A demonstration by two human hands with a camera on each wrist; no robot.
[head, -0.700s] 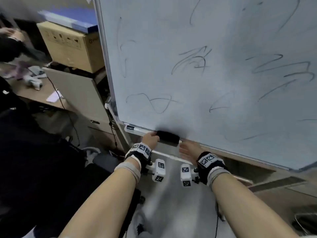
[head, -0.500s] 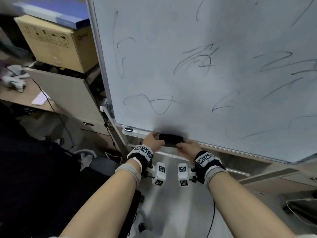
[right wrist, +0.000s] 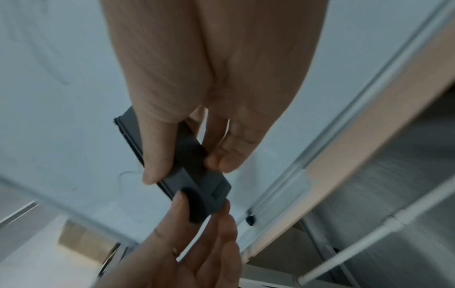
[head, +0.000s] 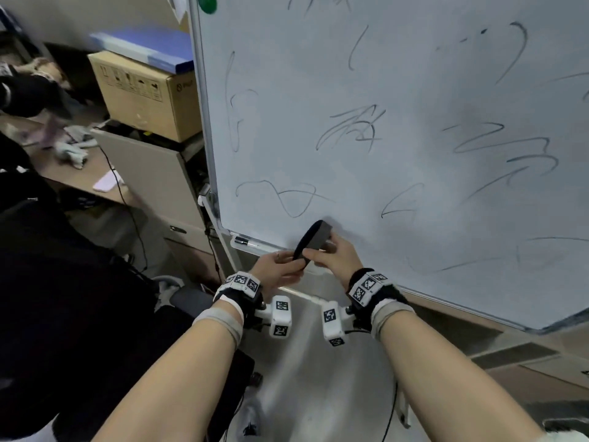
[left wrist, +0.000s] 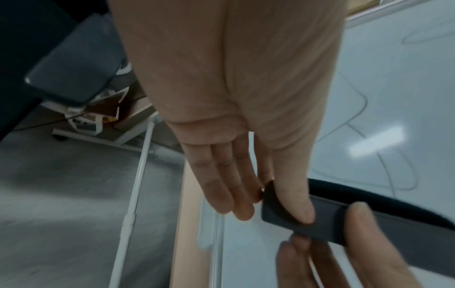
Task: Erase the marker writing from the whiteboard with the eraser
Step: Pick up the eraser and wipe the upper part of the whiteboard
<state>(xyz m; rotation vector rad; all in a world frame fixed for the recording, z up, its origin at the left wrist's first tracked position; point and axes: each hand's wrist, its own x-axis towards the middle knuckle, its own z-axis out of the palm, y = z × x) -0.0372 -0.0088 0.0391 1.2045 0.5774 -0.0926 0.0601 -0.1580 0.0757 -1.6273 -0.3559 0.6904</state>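
The whiteboard (head: 414,90) carries several dark marker scribbles, such as one at the lower left (head: 287,199) and one in the middle (head: 350,129). A black eraser (head: 310,242) is held tilted on end just in front of the board's lower edge. My left hand (head: 291,266) pinches its lower end, thumb on the plastic back (left wrist: 325,220). My right hand (head: 322,253) pinches its upper part between thumb and fingers (right wrist: 194,175). The felt side shows as a dark curved strip (left wrist: 369,196). The eraser is a little off the board.
A marker (head: 245,241) lies in the tray (head: 264,250) under the board's left corner. A cardboard box (head: 143,97) sits on a cabinet (head: 153,173) to the left, with a desk (head: 79,173) beyond. A green magnet (head: 207,2) sticks at the board's top left.
The eraser has come up off the tray and turned on end. My right hand, which was free beside it, has taken hold of it alongside the left.
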